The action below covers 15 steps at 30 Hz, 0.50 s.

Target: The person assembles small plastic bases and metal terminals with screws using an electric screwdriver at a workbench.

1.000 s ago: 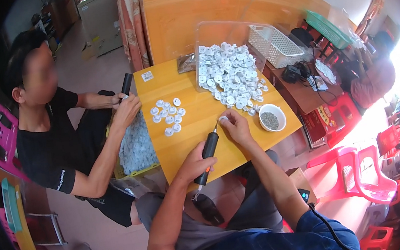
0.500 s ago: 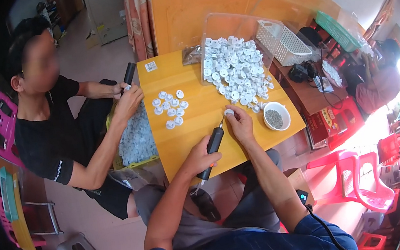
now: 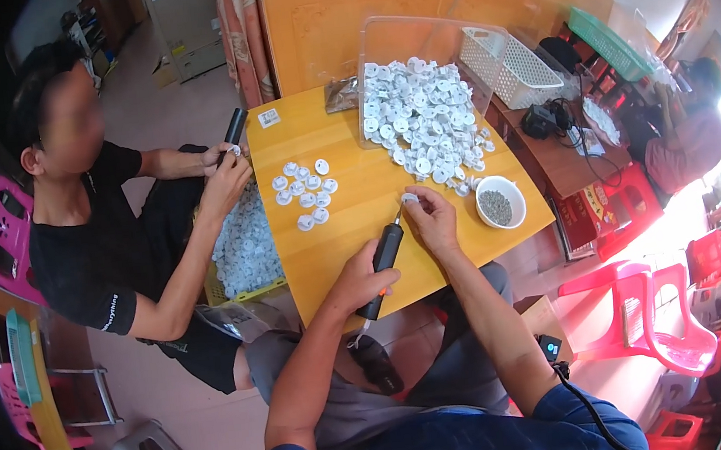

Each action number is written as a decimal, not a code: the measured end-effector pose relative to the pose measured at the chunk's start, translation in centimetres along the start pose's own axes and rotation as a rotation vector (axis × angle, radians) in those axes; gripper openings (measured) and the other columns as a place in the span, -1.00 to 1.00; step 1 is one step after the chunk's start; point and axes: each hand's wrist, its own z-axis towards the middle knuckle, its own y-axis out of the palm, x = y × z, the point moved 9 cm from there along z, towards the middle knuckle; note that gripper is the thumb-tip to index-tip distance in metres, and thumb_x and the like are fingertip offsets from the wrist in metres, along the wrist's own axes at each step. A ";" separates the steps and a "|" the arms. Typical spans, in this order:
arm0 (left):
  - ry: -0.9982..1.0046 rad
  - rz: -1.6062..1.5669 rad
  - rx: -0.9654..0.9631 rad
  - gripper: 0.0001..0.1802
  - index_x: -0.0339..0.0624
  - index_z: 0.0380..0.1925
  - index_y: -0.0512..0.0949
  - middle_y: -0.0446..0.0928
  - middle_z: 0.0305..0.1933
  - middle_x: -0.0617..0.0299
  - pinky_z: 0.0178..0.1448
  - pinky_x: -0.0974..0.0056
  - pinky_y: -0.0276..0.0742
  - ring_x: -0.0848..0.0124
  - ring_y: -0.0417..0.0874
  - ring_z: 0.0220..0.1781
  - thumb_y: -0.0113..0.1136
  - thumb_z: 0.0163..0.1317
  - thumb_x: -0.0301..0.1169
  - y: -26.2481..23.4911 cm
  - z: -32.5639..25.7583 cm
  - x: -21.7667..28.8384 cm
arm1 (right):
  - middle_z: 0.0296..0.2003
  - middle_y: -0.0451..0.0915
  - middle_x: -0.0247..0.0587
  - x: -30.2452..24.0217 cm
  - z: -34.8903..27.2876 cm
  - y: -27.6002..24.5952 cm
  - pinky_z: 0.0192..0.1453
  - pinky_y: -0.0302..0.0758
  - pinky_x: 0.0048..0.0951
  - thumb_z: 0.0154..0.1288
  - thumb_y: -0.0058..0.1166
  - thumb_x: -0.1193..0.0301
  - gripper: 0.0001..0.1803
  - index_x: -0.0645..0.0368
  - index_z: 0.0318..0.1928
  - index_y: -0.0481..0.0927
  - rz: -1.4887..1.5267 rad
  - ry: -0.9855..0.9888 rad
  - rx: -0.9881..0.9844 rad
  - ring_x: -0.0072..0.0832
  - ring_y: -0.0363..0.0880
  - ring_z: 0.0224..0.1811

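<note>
My left hand (image 3: 364, 279) is wrapped round a black electric screwdriver (image 3: 388, 248), whose thin bit points up and to the right. Between the fingertips of my right hand (image 3: 432, 222) is a small round white plastic part (image 3: 409, 198), and the bit's tip reaches it. Whether a screw sits at the tip is too small to tell. Close by on the right stands a white bowl (image 3: 513, 211) of small metal screws (image 3: 495, 205). A loose group of white plastic parts (image 3: 306, 199) lies to the left on the yellow table (image 3: 346, 253).
A clear bin (image 3: 367, 40) on its side spills a heap of white parts (image 3: 419, 113) over the far table. At left, a co-worker (image 3: 70, 220) holds another black screwdriver (image 3: 236, 126) above a yellow crate (image 3: 244, 292) of white parts. Pink chairs (image 3: 643, 318) stand at right.
The view has shifted slightly. My hands keep the same hold on the screwdriver and the white part, with the bit still at the part. The co-worker's hands have barely moved.
</note>
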 end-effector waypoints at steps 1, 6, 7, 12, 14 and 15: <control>-0.005 -0.002 -0.002 -0.28 -0.35 0.31 0.34 0.47 -0.31 0.22 -0.37 0.33 0.56 0.46 0.60 -0.49 0.26 0.09 -0.41 0.0 0.0 0.1 | -0.39 0.61 -0.51 0.0 0.0 -0.1 -0.27 0.48 -0.67 0.30 0.29 0.49 -0.75 0.24 -0.02 0.70 0.002 0.001 0.002 -0.78 0.47 -0.40; -0.025 0.027 -0.006 -0.28 -0.36 0.30 0.34 0.47 -0.30 0.21 -0.36 0.32 0.57 0.45 0.60 -0.48 0.26 0.09 -0.40 0.0 -0.1 0.3 | -0.40 0.60 -0.51 0.0 -0.1 -0.1 -0.30 0.47 -0.67 0.29 0.29 0.49 -0.76 0.24 -0.03 0.71 0.016 -0.007 0.001 -0.78 0.46 -0.42; -0.027 0.032 -0.008 -0.28 -0.36 0.29 0.35 0.47 -0.30 0.20 -0.35 0.32 0.58 0.45 0.60 -0.48 0.26 0.08 -0.40 0.1 -0.1 0.3 | -0.40 0.60 -0.51 0.0 -0.1 -0.1 -0.30 0.47 -0.67 0.29 0.29 0.49 -0.76 0.24 -0.03 0.71 0.016 -0.007 0.002 -0.78 0.46 -0.42; -0.020 0.027 -0.008 -0.31 -0.37 0.26 0.36 0.47 -0.30 0.20 -0.35 0.32 0.58 0.44 0.61 -0.48 0.26 0.08 -0.39 -0.1 0.3 -0.2 | -0.39 0.62 -0.51 0.0 0.0 0.0 -0.29 0.48 -0.68 0.30 0.28 0.51 -0.75 0.23 -0.02 0.71 0.013 -0.008 -0.007 -0.79 0.48 -0.41; -0.015 0.021 -0.003 -0.32 -0.37 0.25 0.37 0.48 -0.30 0.20 -0.36 0.32 0.57 0.44 0.61 -0.48 0.26 0.08 -0.39 -0.1 0.3 0.0 | -0.39 0.62 -0.51 -0.1 -0.1 0.0 -0.29 0.48 -0.68 0.30 0.28 0.52 -0.76 0.23 -0.02 0.71 0.013 -0.005 -0.005 -0.79 0.48 -0.41; -0.019 0.020 -0.004 -0.31 -0.37 0.25 0.37 0.48 -0.30 0.20 -0.36 0.32 0.57 0.44 0.61 -0.49 0.26 0.08 -0.38 -0.1 0.3 0.0 | -0.39 0.62 -0.50 -0.2 -0.1 0.0 -0.29 0.48 -0.68 0.30 0.28 0.52 -0.76 0.23 -0.02 0.71 0.014 -0.002 -0.004 -0.79 0.48 -0.41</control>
